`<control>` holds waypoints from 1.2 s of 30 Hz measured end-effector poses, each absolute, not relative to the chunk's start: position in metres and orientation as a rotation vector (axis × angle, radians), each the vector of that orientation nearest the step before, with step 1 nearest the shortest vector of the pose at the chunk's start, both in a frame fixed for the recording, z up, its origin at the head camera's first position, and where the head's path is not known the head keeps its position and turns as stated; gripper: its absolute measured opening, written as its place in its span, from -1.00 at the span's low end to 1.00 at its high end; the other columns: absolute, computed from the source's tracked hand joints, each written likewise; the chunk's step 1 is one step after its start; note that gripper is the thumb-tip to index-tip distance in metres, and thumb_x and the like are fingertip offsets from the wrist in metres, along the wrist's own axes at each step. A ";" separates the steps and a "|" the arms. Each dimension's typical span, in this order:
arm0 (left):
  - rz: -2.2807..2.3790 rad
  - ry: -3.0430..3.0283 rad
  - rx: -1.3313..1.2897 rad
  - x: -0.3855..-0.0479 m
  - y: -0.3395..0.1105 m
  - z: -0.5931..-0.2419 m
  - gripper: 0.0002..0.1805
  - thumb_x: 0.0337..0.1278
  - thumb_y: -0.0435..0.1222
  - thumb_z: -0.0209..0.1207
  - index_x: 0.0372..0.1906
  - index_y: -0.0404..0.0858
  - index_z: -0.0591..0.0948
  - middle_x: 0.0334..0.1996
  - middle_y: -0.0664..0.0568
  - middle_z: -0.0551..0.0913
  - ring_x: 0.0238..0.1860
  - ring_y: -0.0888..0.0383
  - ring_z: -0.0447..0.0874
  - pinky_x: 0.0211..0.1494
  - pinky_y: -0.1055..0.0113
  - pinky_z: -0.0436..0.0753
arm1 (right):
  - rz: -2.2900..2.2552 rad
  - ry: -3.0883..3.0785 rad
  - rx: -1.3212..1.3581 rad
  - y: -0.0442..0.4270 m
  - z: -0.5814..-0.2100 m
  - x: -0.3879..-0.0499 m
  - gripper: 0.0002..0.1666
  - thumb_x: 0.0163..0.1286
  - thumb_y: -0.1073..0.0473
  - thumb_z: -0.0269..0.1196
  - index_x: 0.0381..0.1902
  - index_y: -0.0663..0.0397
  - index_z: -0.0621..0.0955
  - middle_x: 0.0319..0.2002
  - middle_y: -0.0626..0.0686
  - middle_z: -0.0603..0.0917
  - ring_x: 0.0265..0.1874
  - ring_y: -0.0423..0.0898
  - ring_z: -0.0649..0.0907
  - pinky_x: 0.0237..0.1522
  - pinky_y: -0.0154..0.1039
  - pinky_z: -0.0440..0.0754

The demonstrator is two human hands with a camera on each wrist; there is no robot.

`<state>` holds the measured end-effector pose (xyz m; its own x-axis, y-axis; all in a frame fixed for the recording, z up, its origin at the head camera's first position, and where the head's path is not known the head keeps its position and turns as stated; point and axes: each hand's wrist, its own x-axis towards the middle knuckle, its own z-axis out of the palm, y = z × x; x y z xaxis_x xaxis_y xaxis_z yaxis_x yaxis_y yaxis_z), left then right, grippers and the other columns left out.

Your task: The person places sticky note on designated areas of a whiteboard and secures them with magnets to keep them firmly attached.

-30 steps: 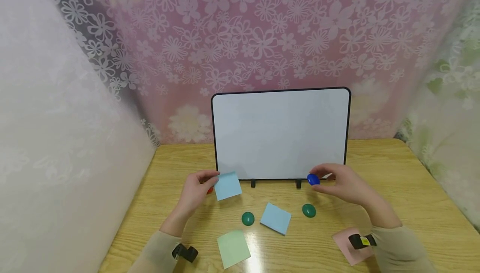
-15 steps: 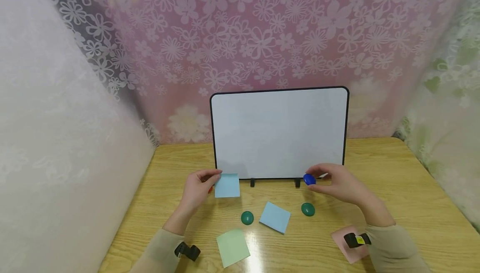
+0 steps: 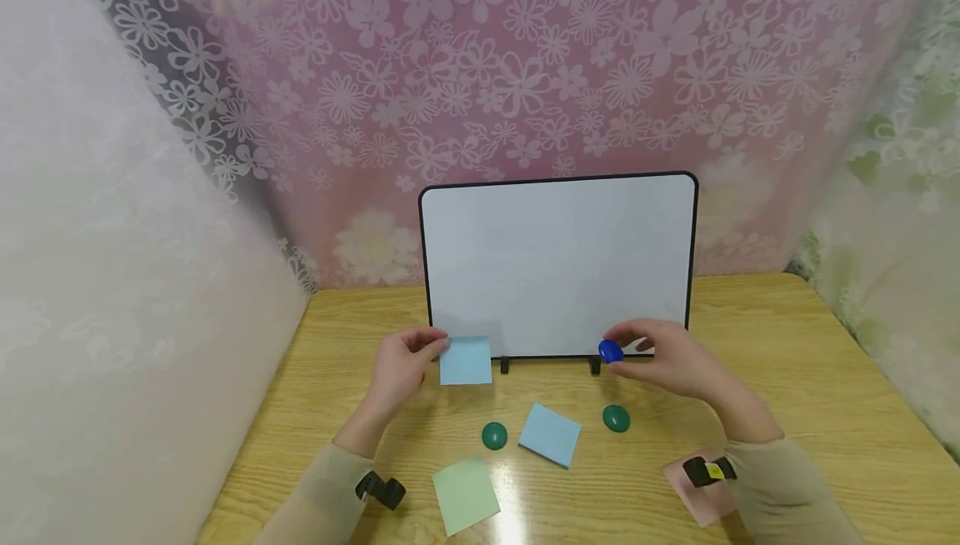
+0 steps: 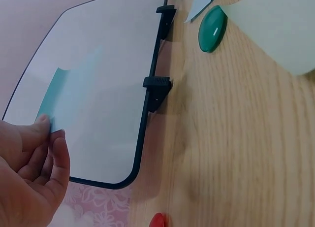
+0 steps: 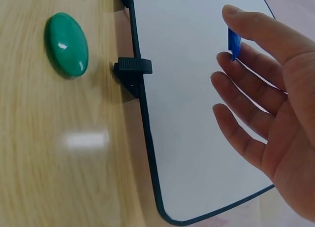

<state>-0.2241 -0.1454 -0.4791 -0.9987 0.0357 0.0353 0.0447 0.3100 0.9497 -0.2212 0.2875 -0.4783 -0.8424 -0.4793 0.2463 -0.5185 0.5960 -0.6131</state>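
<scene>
- Nearest you, taking the second blue note (image 3: pixel 550 435) as dial centre and 12 as the far side, the green note (image 3: pixel 467 495) lies at 8 o'clock and the pink note (image 3: pixel 697 502) at 4, partly covered in the head view.
- The left green disc (image 3: pixel 494 436) sits at 9, the right green disc (image 3: pixel 617 418) at 3; a red piece (image 4: pixel 157 220), mostly hidden from above, is near 10.
- Your left hand (image 3: pixel 397 364), at 10, pinches the held blue note (image 3: pixel 466 361) near one corner.
- Your right hand (image 3: pixel 671 364), at 2, pinches the blue disc (image 3: pixel 611 351) between thumb and forefinger, the other fingers loosely spread; the disc is at 1.
- A second ago the note hung tilted; you've squared it, then raised it toward 2. The disc has edged toward 10, narrowing the gap between them.
- So the note now overlaps more of the lower-left corner of the whiteboard (image 3: pixel 558 266), at 12. I'd judge it lined up but unplaced; whether it touches, I cannot tell.
</scene>
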 end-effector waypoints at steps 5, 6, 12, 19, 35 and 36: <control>-1.845 -2.509 -0.101 -0.231 -0.139 -0.475 -0.89 0.42 -0.24 0.41 -0.09 -0.16 0.84 -0.25 -0.01 0.79 -0.33 -0.09 0.66 -0.44 0.35 0.53 | 1.034 -2.727 0.886 0.280 -0.472 -0.224 -0.55 0.33 0.10 0.59 0.13 -0.02 0.73 0.01 -0.17 0.76 -0.03 -0.03 0.74 -0.01 0.10 0.77; -1.853 -2.499 -0.108 -0.232 -0.138 -0.474 -0.88 0.42 -0.25 0.41 -0.09 -0.18 0.84 -0.25 -0.01 0.79 -0.25 -0.13 0.69 -0.39 0.35 0.57 | 1.026 -2.724 0.886 0.278 -0.470 -0.225 -0.54 0.32 0.11 0.60 0.13 -0.01 0.73 0.01 -0.16 0.76 -0.02 0.00 0.75 0.00 0.10 0.77; -1.835 -2.486 -0.150 -0.239 -0.132 -0.467 -0.89 0.42 -0.26 0.40 -0.08 -0.19 0.83 -0.26 -0.03 0.77 -0.17 -0.23 0.71 -0.30 0.30 0.63 | 1.014 -2.688 0.903 0.265 -0.465 -0.229 -0.54 0.31 0.10 0.60 0.12 -0.01 0.74 0.01 -0.14 0.76 0.01 0.09 0.74 -0.02 0.08 0.77; -1.821 -2.485 -0.139 -0.247 -0.126 -0.462 -0.83 0.44 -0.25 0.39 0.01 -0.20 0.82 -0.19 0.03 0.78 -0.18 0.01 0.71 -0.10 0.11 0.73 | 1.006 -2.634 0.945 0.252 -0.462 -0.231 -0.55 0.31 0.12 0.60 0.12 0.01 0.74 0.01 -0.13 0.76 -0.02 0.08 0.75 -0.05 0.09 0.77; -1.826 -2.430 -0.041 -0.256 -0.113 -0.453 -0.78 0.40 -0.31 0.41 0.08 -0.17 0.83 -0.06 0.03 0.78 -0.02 0.05 0.70 0.07 0.10 0.69 | 1.025 -2.607 0.972 0.227 -0.452 -0.243 -0.55 0.33 0.12 0.59 0.14 0.01 0.73 0.04 -0.10 0.76 -0.01 0.04 0.74 -0.01 0.06 0.77; -1.822 -2.432 -0.028 -0.257 -0.112 -0.452 -0.79 0.41 -0.30 0.40 0.06 -0.16 0.84 -0.06 0.04 0.78 -0.01 0.05 0.69 0.08 0.09 0.68 | 1.027 -2.601 0.975 0.225 -0.451 -0.244 -0.54 0.32 0.11 0.60 0.14 0.02 0.73 0.04 -0.10 0.77 0.00 0.04 0.74 -0.02 0.05 0.77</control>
